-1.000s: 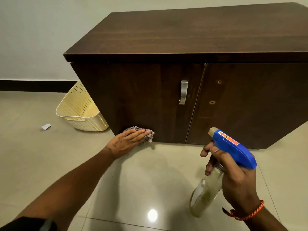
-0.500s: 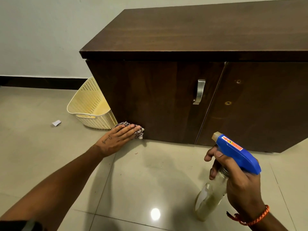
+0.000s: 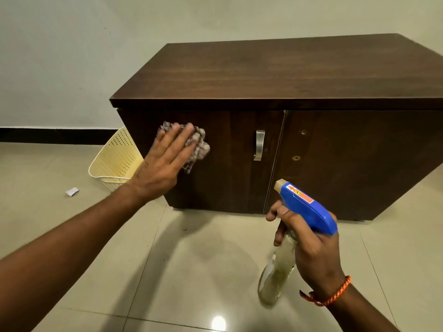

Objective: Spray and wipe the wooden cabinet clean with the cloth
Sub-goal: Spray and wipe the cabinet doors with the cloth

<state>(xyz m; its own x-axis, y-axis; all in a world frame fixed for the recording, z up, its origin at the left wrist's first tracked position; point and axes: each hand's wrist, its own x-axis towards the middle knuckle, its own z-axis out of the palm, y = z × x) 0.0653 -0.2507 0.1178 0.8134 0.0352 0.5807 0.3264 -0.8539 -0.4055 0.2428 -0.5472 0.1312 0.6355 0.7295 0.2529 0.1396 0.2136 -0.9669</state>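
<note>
A dark brown wooden cabinet (image 3: pixel 263 75) with two front doors is observed standing on a glossy beige tiled floor (image 3: pixel 191 259) before a pale wall (image 3: pixel 72 56). A crumpled grey-and-white checked cloth (image 3: pixel 200 146) is pressed against the upper left part of the left door by the left hand (image 3: pixel 165 164). The fingers (image 3: pixel 172 135) are laid straight and flat over it, so the grip is spread, not curled, and parts of the cloth protrude above and to the right of the fingertips. The cloth is located well to the left of the brushed metal handle (image 3: pixel 259 144), which is fixed upright near that door's right edge. The right hand (image 3: pixel 311 255) is held low in front of the cabinet, apart from it, with its grip clamped round the neck of a clear plastic spray bottle with a blue trigger head (image 3: pixel 309 212). The nozzle is directed up and to the left, toward the cabinet front, while the bottle body is hung tilted below the hand, above the floor. An orange braided wristband (image 3: pixel 335 292) is worn on the right wrist. Two small round holes (image 3: pixel 296 158) are noted on the right door near its left edge. A cream perforated plastic basket (image 3: pixel 115 156) is found tilted on the floor just beside the cabinet's left side — contact cannot be confirmed. A small white scrap of paper (image 3: pixel 72 191) is recorded on the floor to the left of the basket.
</note>
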